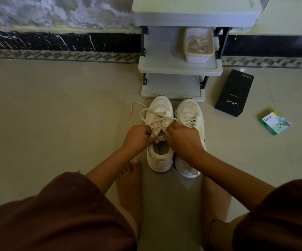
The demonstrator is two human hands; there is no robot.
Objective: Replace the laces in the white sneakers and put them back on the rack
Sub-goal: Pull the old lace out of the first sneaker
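Left hand [137,137], right hand [183,137] tight on lace [160,120]; beige tiled floor [56,105], grey rack [179,69] by wall [56,13]

Rack [180,69] top off-frame; tub [197,59] contents blurry; R-side sneaker [190,109] collar behind R grip [182,136].

The black box [234,93] on the floor reads "vivo" in white, with "120W" at its far end. The small green box [275,122] says "Odonil". Print on one sneaker's insole [160,148] is too blurred to read.
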